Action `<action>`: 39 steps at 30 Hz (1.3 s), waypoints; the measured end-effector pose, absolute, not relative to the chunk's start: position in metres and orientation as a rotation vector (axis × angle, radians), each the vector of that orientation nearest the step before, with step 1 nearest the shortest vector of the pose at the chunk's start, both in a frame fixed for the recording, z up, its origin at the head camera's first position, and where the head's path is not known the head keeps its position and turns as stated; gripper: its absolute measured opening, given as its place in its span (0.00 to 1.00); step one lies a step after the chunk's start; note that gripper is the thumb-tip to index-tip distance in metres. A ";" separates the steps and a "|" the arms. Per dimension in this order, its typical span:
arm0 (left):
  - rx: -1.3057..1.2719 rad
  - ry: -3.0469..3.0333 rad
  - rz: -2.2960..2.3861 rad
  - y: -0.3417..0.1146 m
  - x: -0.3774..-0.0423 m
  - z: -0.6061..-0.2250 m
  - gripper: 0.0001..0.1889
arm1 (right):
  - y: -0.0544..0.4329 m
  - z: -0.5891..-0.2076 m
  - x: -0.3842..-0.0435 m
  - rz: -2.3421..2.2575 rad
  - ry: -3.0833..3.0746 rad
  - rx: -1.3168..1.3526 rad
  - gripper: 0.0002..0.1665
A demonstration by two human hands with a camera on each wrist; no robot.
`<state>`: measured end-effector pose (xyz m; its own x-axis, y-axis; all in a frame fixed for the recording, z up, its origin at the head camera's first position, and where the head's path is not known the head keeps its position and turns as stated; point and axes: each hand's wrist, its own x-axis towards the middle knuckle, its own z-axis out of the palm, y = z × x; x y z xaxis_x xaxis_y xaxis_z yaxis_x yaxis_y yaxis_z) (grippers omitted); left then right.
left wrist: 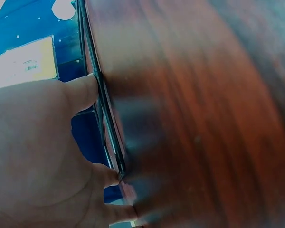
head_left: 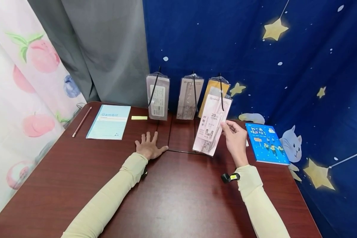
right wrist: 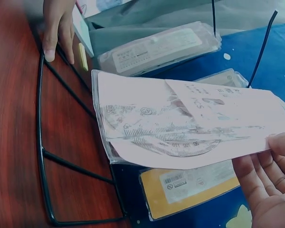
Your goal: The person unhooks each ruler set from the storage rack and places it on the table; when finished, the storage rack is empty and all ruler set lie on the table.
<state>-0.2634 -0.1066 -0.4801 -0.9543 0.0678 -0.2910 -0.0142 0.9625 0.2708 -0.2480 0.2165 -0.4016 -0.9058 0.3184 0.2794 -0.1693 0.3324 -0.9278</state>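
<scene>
My right hand [head_left: 235, 137] pinches the right edge of a ruler set [head_left: 212, 127] in a clear pouch with a pink card. A protractor [right wrist: 180, 145] shows through its plastic in the right wrist view. The pouch tilts in front of a yellow-backed pack [head_left: 209, 86], and the tip of a black hook shows before its face. With fingers spread, my left hand [head_left: 148, 146] rests on the table, its fingertips at the black wire base [left wrist: 107, 102] of the rack. Two more pouches, a greyish one [head_left: 152, 99] and a pinkish-brown one [head_left: 190, 99], hang from the other hooks.
A pencil [head_left: 82, 122], a light blue notebook [head_left: 109, 122] and a yellow sticky-note strip [head_left: 139, 117] lie at the left on the brown table [head_left: 178, 198]. At the right edge lies a blue book [head_left: 267, 143]. Curtains [head_left: 241, 39] stand right behind the rack.
</scene>
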 end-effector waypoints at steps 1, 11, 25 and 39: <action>0.039 2.809 0.393 -0.106 -0.263 -0.479 0.48 | 0.216 -0.401 -0.246 1.603 -2.188 -0.135 0.23; 0.041 2.809 0.395 -0.105 -0.261 -0.477 0.48 | 0.213 -0.403 -0.234 1.622 -2.157 -0.120 0.21; 0.037 2.803 0.395 -0.104 -0.261 -0.476 0.48 | 0.215 -0.401 -0.208 1.558 -2.222 -0.118 0.19; 0.033 2.804 0.399 -0.105 -0.262 -0.476 0.47 | 0.215 -0.402 -0.191 1.548 -2.233 -0.142 0.21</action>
<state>-0.2621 -0.1045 -0.4757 -0.9522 0.0657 -0.2982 -0.0201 0.9610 0.2760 -0.1907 0.2149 -0.4017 -0.9074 0.3144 0.2787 -0.1507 0.3758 -0.9144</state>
